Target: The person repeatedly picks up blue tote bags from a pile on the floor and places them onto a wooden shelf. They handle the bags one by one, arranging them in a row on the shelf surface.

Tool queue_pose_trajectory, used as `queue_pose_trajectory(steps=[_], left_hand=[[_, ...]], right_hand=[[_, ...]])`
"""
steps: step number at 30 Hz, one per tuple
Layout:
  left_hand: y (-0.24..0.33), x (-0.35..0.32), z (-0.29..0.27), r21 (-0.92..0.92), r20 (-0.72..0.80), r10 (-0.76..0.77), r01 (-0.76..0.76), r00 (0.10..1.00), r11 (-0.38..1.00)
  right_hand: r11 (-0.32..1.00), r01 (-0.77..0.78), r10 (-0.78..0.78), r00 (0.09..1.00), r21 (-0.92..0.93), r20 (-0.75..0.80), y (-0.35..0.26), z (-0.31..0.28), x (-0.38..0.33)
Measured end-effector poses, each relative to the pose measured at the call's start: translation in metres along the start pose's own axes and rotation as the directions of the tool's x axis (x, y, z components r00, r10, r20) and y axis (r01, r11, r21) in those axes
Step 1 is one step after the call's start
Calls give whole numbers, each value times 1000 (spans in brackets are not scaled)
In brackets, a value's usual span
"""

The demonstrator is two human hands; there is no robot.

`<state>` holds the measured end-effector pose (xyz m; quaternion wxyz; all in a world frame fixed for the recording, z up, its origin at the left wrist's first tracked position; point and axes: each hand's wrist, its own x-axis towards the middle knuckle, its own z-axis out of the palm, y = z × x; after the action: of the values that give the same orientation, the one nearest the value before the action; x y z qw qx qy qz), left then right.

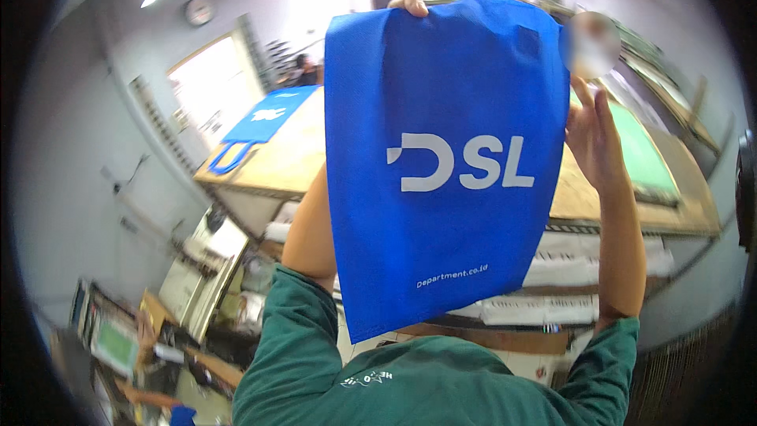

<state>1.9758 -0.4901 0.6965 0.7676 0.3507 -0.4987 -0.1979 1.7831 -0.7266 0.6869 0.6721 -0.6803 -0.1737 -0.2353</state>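
Head view: a wooden table (300, 159) spans the background, with a second blue bag (264, 120) lying flat at its left end. Blue bag (441, 166) held up in front, white print facing the camera. Left hand (409, 5) pinches its top edge, mostly hidden; right hand (595, 138) grips the right edge, fingers half open.

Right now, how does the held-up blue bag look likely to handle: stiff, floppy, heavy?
The blue bag probably handles as light, since fingertips of the left hand and right hand alone hold it up. It hangs fairly flat with a curling lower edge, so it is likely thin, floppy fabric.
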Motion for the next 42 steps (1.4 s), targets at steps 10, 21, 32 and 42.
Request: queue_pose_trajectory(steps=[10,21,32,42], left_hand=[[-45,93,213,116,645,92,-216,759,970],[-140,60,493,-324,940,328,-52,97,945],[-166,1,608,-187,871,187,46,-454,981],[-178,-70,635,-170,951,191,105,-242,980]], right_hand=[[979,-23,-120,744,-204,-657,-120,-57,-158],[815,-101,-548,183,-570,-816,-263,20,-422],[503,-703,-692,20,-503,-721,-260,94,-527],[652,-753,-726,-585,-88,-362,-181,150,-727]])
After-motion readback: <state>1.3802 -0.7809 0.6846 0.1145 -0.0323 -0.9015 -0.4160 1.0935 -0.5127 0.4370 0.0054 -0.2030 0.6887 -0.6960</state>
